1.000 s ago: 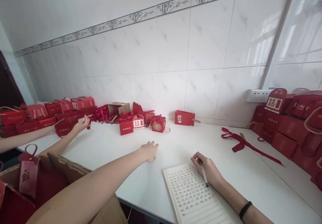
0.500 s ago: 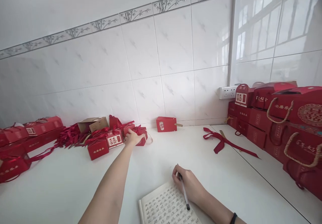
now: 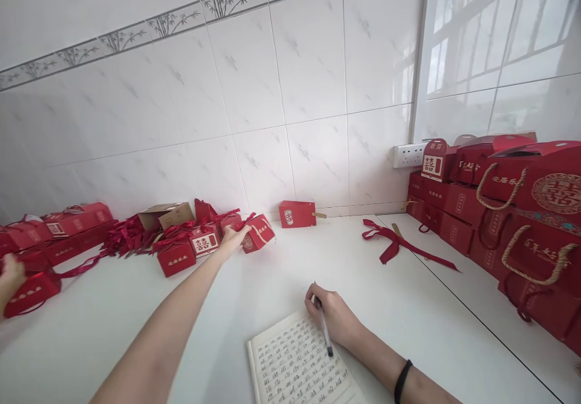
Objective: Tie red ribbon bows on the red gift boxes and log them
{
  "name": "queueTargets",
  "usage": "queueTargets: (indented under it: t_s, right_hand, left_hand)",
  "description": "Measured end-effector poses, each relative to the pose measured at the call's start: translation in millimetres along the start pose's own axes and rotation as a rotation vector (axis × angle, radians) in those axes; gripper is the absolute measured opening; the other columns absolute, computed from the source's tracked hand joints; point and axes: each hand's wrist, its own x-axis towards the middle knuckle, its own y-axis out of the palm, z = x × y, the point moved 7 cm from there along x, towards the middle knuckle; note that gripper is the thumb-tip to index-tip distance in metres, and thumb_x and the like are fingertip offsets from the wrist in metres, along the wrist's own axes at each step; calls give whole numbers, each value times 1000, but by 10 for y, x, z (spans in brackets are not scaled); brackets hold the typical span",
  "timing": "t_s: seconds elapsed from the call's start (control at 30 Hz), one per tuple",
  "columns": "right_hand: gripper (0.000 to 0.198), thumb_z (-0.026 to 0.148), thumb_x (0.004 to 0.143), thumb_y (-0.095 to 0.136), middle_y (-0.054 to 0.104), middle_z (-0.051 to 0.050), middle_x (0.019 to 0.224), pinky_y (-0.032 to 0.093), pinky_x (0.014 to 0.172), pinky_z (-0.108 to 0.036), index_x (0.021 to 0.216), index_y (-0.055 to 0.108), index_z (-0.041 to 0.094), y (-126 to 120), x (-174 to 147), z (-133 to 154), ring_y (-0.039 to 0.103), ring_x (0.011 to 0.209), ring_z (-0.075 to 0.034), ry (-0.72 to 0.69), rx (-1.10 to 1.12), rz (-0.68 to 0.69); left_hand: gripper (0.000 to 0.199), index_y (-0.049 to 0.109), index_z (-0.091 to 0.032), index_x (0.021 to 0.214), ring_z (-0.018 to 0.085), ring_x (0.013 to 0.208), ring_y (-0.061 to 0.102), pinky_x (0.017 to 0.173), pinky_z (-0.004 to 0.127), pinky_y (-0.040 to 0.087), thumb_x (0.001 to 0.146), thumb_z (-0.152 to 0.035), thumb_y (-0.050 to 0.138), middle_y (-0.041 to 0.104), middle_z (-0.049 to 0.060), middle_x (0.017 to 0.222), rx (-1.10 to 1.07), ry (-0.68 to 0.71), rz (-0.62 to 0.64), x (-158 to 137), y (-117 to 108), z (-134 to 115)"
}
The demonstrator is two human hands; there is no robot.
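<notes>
My left hand point(image 3: 232, 236) reaches across the table with its fingers closed at the top edge of a small red gift box point(image 3: 259, 233). The box is tilted and has a cord handle and a ribbon. Beside that hand are a red box with a white double-happiness label point(image 3: 205, 243) and another red box point(image 3: 177, 260) tied with ribbon. My right hand point(image 3: 333, 314) grips a pen point(image 3: 324, 329) and rests at the upper right edge of an open notebook point(image 3: 295, 361) covered in rows of handwriting. A black band circles the right wrist.
Another person's hand point(image 3: 9, 280), blurred, is by a red box point(image 3: 34, 289) at far left. A red paper box point(image 3: 297, 214) lies near the wall. Loose red ribbon point(image 3: 394, 245) is right of it. Stacked red boxes point(image 3: 458, 210) and a power strip point(image 3: 408, 155) stand at right.
The gift box at my left hand has tipped over and turned, its cord now across the front. Another person's hand has appeared at far left. My right hand still holds the pen.
</notes>
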Motion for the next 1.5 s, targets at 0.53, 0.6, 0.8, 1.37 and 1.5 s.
queueTargets:
  t_s: [0.53,0.6,0.8,1.37,1.5]
  right_hand:
    - [32,53,85,44,50,2,66,37,56,-26,82,47,21,-1,-128,-18,47,59,-16,56,-13,-52]
    - [31,52,84,44,52,1,68,38,56,-27,83,47,21,-10,-144,-2,48,59,-16,53,-46,-33]
    - [37,44,76,60,53,-8,117,41,87,-38,103,51,22,110,-209,145,50,105,-26,-108,-60,199]
    - [24,38,81,42,60,-7,95,46,70,-34,91,53,20,-87,-237,329,55,80,-22,-70,-180,32]
    - [21,34,79,36,56,-3,64,40,55,-30,72,50,21,-17,-210,282,47,55,-18,-51,-236,91]
  left_hand:
    - [35,54,-12,93,14,65,59,56,22,51,83,-39,34,61,8,76,-1135,-385,588,-2080,-60,36]
    - [37,54,-13,93,15,65,59,54,23,51,84,-43,33,60,7,76,-1156,-404,583,-2025,-44,59]
    - [57,55,-14,97,16,69,60,56,26,54,81,-61,27,60,8,83,-1112,-446,616,-1889,29,189]
    - [61,56,-16,93,18,65,59,54,26,52,72,-69,36,58,5,77,-833,-460,812,-2047,135,220]
    - [59,56,-16,89,17,63,58,51,27,51,71,-69,37,56,4,73,-841,-457,812,-2026,166,232]
